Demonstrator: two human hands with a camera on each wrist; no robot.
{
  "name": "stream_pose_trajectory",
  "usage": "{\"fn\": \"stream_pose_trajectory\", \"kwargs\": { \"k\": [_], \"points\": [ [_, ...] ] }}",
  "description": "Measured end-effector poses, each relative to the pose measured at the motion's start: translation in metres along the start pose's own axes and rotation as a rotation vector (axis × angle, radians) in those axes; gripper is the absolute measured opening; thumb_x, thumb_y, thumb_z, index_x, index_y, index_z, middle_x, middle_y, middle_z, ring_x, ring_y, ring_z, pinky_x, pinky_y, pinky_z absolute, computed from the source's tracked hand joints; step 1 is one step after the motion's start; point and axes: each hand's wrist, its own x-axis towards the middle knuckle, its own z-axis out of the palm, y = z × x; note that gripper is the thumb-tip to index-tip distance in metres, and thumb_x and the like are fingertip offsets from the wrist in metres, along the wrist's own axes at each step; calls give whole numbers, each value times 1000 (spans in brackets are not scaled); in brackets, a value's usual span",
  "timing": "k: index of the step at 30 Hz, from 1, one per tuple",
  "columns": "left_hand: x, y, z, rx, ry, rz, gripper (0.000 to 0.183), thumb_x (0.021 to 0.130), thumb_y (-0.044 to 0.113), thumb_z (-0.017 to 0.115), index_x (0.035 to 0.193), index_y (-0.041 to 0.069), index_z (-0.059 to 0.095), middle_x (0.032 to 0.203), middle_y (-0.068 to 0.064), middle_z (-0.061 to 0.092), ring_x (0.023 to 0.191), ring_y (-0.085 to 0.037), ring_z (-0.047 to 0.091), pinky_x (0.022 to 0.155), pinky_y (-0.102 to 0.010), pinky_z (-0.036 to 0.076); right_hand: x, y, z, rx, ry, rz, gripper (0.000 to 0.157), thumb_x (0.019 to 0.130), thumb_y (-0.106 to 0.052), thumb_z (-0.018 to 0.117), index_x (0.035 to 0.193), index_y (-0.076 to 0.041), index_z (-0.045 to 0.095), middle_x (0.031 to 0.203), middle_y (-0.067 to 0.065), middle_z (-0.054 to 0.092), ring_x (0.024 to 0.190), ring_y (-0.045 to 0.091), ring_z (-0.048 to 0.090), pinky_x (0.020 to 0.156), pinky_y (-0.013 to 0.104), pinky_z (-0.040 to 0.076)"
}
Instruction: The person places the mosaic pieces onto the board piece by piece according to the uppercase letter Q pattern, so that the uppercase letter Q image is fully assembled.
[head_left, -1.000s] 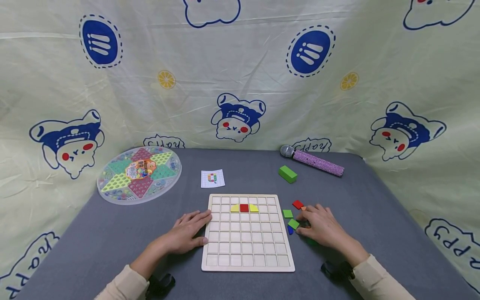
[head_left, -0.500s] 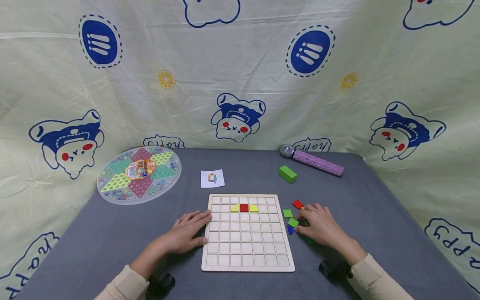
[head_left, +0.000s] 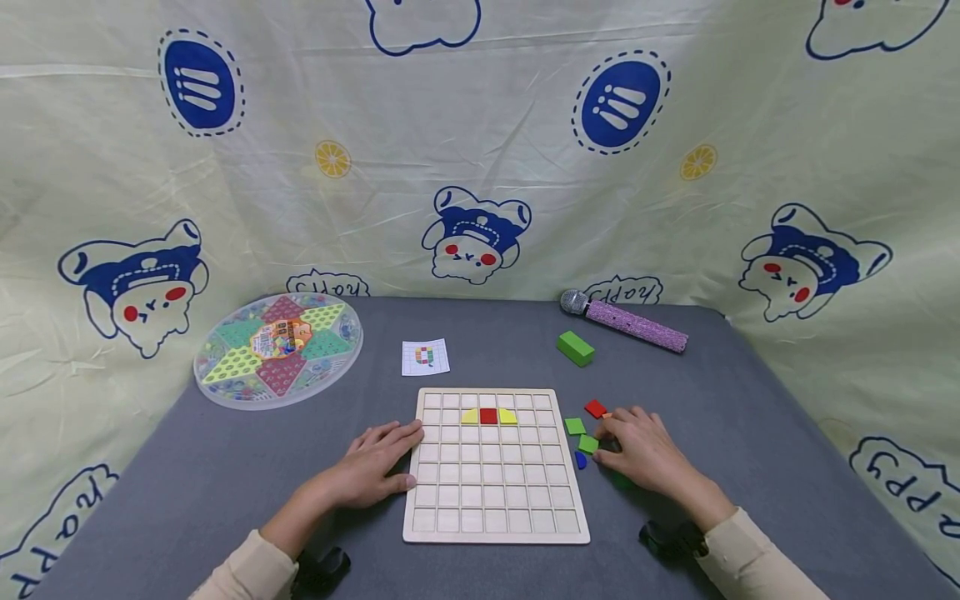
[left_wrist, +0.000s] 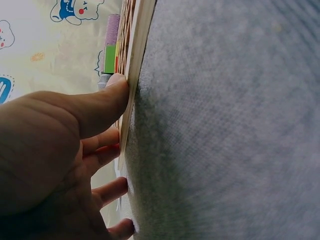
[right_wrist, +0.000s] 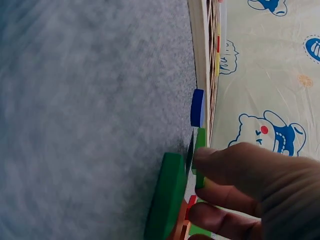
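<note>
My left hand (head_left: 378,462) rests at the left edge of a pale wooden grid board (head_left: 471,500), fingertips and thumb on its rim. Two yellow pieces (head_left: 507,417) flank a red square tile (head_left: 488,416) in an upper row of the board. Right of the board, my right hand (head_left: 645,450) pinches a green square tile (head_left: 588,444) between thumb and fingers; the right wrist view shows the tile (right_wrist: 200,136) at the thumb tip. Close by lie another green tile (head_left: 575,427), a blue piece (head_left: 581,460), a red tile (head_left: 596,409) and a partly hidden orange piece (head_left: 607,415).
A dark green block (right_wrist: 165,200) lies below my right hand. Behind the board are a small pattern card (head_left: 425,357), a green block (head_left: 575,348) and a purple glittery microphone (head_left: 636,325). A round, star-patterned game board (head_left: 279,351) lies at the back left.
My right hand has shifted slightly left, and the green tile at its fingertips has turned and slid a little. The left hand and the board have stayed still.
</note>
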Motion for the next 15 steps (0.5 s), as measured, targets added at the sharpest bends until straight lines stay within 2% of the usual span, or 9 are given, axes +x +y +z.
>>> {"fn": "stream_pose_trajectory", "kwargs": {
  "k": [8,15],
  "points": [
    [-1,2,0,-1,2,-6,63,93,29,59,147,11,33,155,-7,29,142,-38,22,107,-66,16,-1,-3,-6,8,24,-8,20,77,-28,76,92,-16,70,89,-3,60,87,18,49,73,37,34],
    [0,2,0,2,-5,-16,63,93,30,59,147,12,33,155,-6,29,142,-37,22,107,-66,16,0,-7,-9,22,52,-24,19,78,-26,76,93,-15,71,86,-5,59,86,16,49,74,35,34]
  ]
}}
